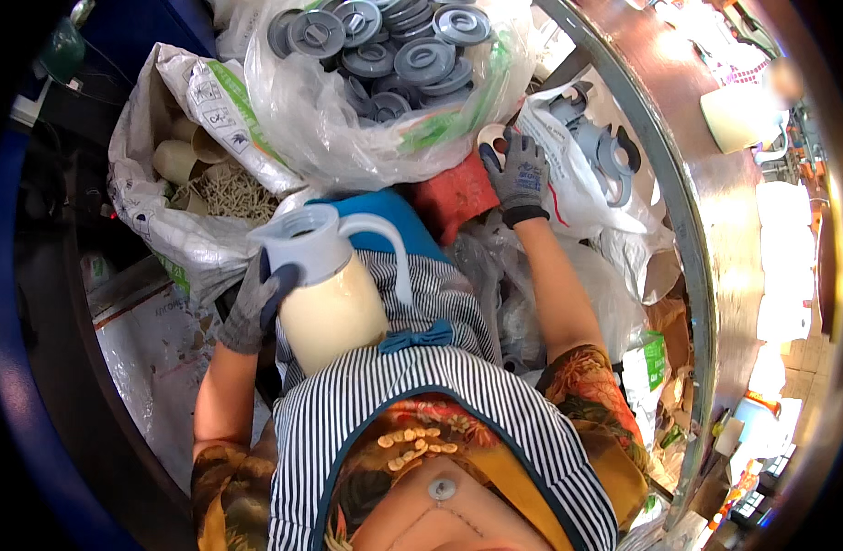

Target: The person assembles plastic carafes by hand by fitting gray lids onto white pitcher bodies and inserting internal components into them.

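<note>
Step in hand looks like fitting a part to the cream jug (325, 294): the left hand (256, 308), gloved, is clamped round the jug's side just below its grey collar, holding it upright against the striped apron (440, 386); the right hand (516, 174), also gloved, is stretched out well beyond the jug, fingers closed on a small white ring-like piece (491, 138) at the edge of the clear bag of grey discs (385, 55). Next move likely calls for bringing that piece back over the jug's open mouth, lined up square; left elbow bent tight, right arm nearly straight.
</note>
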Tool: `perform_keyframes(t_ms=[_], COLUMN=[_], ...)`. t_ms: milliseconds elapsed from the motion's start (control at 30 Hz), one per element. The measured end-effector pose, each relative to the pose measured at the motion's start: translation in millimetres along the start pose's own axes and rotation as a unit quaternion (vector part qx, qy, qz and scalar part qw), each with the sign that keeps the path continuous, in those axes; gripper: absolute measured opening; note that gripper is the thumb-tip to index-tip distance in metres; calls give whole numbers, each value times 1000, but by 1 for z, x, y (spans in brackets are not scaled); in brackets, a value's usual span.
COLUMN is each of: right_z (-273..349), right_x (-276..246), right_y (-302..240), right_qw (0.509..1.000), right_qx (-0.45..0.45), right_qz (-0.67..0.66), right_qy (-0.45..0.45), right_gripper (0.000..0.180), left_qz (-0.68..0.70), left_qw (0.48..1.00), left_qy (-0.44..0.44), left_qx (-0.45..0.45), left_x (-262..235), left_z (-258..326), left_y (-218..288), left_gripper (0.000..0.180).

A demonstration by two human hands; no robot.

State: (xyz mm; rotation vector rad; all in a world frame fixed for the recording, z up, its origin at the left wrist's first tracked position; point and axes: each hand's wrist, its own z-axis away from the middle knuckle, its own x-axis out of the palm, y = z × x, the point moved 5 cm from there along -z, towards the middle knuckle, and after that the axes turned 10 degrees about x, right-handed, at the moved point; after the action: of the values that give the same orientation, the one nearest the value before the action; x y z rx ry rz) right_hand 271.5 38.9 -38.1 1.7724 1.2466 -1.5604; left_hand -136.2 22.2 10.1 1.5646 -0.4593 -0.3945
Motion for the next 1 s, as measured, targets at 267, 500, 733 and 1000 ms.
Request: perform_keyframes(t_ms=[267, 500, 733, 1000], right_z=[-13, 55, 36, -6], right_x=[76, -20, -169, -110], right_y=[30, 89, 19, -67], right_qw=[993, 902, 925, 937], right_qx=[-81, 160, -116, -284], right_qz=[-31, -394, -301, 11], right_qy=[85, 70, 199, 202], right_gripper=[53, 30, 31, 30], left_qz=[33, -95, -202, -220], left_qw=[995, 950, 916, 907], left_qy=[58, -54, -104, -96], left_qx=[72, 292, 330, 346], left_x=[-11, 121, 182, 183], left_z=[-31, -168, -226, -223], left_y=[38, 46, -58, -48], left_gripper=[84, 86, 113, 107])
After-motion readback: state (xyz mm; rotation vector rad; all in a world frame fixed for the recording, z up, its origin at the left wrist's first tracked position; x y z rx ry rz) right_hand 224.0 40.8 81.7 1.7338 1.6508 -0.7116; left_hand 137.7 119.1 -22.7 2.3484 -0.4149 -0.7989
